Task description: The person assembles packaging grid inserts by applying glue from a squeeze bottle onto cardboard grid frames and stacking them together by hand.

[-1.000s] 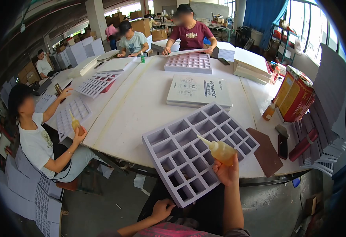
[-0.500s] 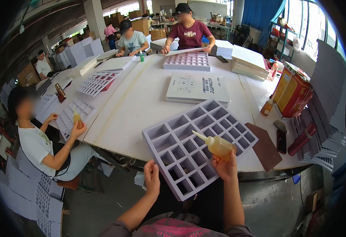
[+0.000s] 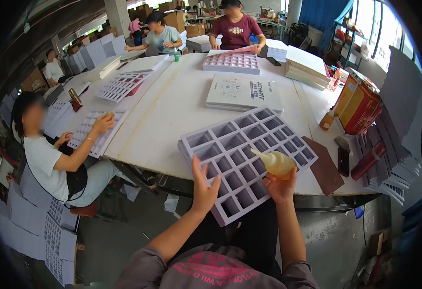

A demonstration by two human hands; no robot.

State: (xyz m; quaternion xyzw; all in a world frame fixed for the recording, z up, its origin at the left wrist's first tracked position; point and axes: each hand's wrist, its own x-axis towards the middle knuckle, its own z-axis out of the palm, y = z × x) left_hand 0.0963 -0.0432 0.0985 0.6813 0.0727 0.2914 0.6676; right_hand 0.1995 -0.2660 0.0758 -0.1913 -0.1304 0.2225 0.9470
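Far left: seated co-worker (image 3: 45,161) in white top, both hands at a co-worker's tray (image 3: 111,139) on the worktop (image 3: 158,130). Left of centre: wearer's left hand (image 3: 205,192), fingers apart, thumb and fingertips over the left side of a pale grid tray (image 3: 246,210); contact not determinable. Centre: said grid tray, many-celled, set askew across the near edge of the worktop, near corner above the lap (image 3: 250,243); behind it, printed boards (image 3: 244,91), stacked. Right of centre: squeeze bottle (image 3: 281,165), amber contents, aslant above the grid tray, nozzle leftward over the cells, base end between the clamped fingers of the right hand (image 3: 281,188). Farther right: brown board (image 3: 325,168), just beside the grid tray; amber bottle (image 3: 326,121); dark phone (image 3: 343,164); red-and-yellow tin (image 3: 358,103); red cylinder (image 3: 368,162).
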